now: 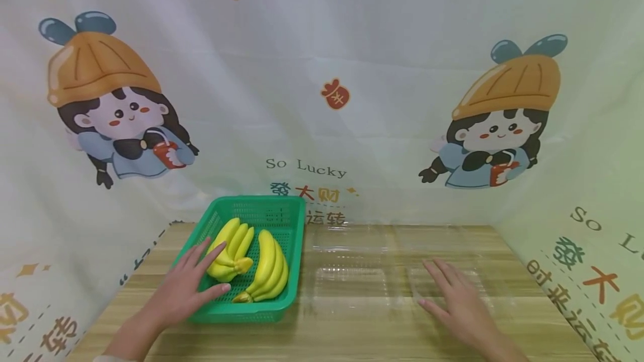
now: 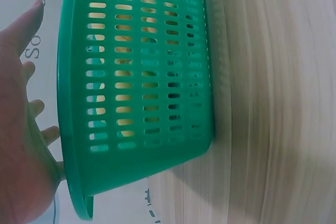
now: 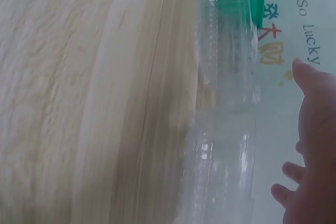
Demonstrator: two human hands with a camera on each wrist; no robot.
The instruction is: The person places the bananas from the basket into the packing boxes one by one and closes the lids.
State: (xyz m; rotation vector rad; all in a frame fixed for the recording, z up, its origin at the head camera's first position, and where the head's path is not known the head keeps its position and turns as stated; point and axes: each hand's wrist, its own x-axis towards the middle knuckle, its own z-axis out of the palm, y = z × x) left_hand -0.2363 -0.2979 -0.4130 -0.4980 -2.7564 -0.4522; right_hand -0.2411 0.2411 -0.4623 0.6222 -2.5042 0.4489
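In the head view a green plastic basket [image 1: 246,310] stands on the left of the table, holding two bunches of bananas, one bunch [image 1: 233,244] on the left and another [image 1: 270,267] on the right. My left hand [image 1: 183,284] hovers over the basket's left side with fingers spread, holding nothing. The left wrist view shows that hand [image 2: 23,114] beside the rim of the slotted basket [image 2: 142,166]. On the right, my right hand [image 1: 460,300] is stretched over a clear plastic container [image 1: 420,281], its fingers loose and grasping nothing. A second clear container [image 1: 352,289] sits between basket and hand.
Both containers have clear lids raised at the back, the left lid [image 1: 349,237] close to the basket's right side. The wood-grain table [image 1: 362,339] ends at a printed cloth backdrop [image 1: 402,99], which also hangs along both sides.
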